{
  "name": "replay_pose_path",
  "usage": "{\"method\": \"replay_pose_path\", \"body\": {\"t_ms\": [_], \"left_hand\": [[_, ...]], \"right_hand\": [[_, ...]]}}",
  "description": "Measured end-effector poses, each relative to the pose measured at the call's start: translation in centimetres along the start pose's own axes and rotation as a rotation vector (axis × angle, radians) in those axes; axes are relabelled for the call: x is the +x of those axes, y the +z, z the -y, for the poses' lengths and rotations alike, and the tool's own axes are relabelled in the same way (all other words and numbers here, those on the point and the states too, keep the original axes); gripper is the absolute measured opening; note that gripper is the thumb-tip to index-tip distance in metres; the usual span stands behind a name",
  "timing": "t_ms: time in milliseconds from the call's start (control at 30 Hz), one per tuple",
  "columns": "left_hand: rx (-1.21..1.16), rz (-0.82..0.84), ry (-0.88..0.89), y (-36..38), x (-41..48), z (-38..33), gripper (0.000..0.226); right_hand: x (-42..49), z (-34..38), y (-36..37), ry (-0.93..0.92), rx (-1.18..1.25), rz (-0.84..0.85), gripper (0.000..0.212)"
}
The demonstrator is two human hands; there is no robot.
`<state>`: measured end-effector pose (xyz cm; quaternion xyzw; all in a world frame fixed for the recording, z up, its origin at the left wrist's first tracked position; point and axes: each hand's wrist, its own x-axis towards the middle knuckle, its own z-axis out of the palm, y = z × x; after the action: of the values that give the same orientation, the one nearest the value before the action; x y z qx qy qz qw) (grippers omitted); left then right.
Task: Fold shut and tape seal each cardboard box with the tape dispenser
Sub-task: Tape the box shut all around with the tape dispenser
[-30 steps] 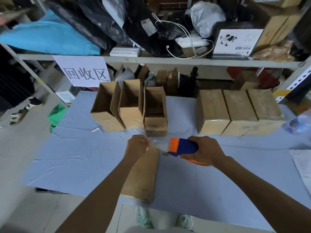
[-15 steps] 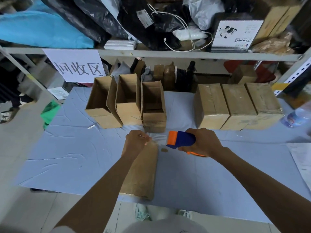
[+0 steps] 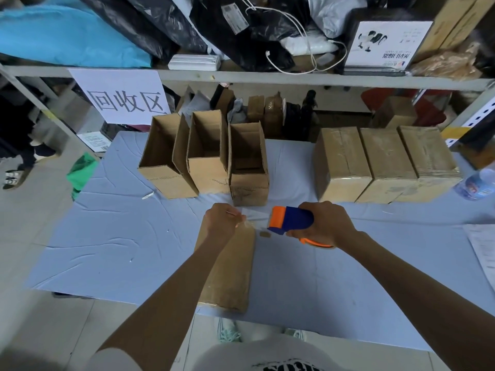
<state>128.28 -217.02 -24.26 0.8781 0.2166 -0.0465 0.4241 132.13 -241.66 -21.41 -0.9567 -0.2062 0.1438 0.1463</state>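
Head view: the left hand (image 3: 222,223) pinches the free end of a strip of clear tape (image 3: 255,223) between thumb and curled fingers. The strip runs taut to the right, to the orange mouth of the tape dispenser (image 3: 290,219). The right hand (image 3: 325,226) grasps the dispenser's blue body, fingers wrapped round it. Both hands are over or just beside the far end of a closed cardboard box (image 3: 233,271). Whether the left hand touches the box cannot be told. The box lies lengthwise on the blue table cloth (image 3: 120,236), its near end at the table's front edge. The left forearm covers part of its top. A small brown scrap (image 3: 265,234) lies on the cloth just beside the box's far right corner. Behind the hands, 3 open boxes (image 3: 209,175) stand side by side with flaps up. To the right, well apart from them, 3 closed boxes (image 3: 387,156) stand in a row, touching one another. A water bottle (image 3: 476,183) sits at the right edge of the cloth, near the last closed box.
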Motion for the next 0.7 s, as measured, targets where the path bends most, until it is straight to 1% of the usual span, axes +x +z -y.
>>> {"method": "replay_pose_path", "body": {"t_ms": [100, 200, 267, 400, 500, 567, 700], "left_hand": [[0.032, 0.001, 0.010, 0.1, 0.0, 0.1, 0.007], [0.022, -0.013, -0.019, 0.3, 0.0, 0.1, 0.004], [0.030, -0.046, -0.041, 0.5, -0.2, -0.1, 0.004], [0.143, -0.113, -0.085, 0.9, -0.5, -0.1, 0.008], [0.185, -0.197, -0.044, 1.5, -0.6, 0.3, 0.009], [0.224, -0.216, -0.013, 1.9, -0.7, 0.0, 0.013], [0.217, -0.253, -0.054, 1.7, -0.9, 0.0, 0.012]], "right_hand": [[-0.1, 0.0, 0.1, 0.002, 0.005, -0.001, 0.063], [0.0, 0.2, 0.3, -0.001, 0.002, 0.000, 0.063], [0.0, 0.2, 0.3, 0.001, 0.003, -0.005, 0.063], [0.0, 0.2, 0.4, 0.005, 0.008, -0.009, 0.063], [0.0, 0.2, 0.6, 0.006, 0.014, -0.006, 0.063], [0.0, 0.1, 0.6, 0.010, 0.021, -0.009, 0.063], [-0.1, 0.1, 0.5, 0.022, 0.009, -0.016, 0.060]]}}
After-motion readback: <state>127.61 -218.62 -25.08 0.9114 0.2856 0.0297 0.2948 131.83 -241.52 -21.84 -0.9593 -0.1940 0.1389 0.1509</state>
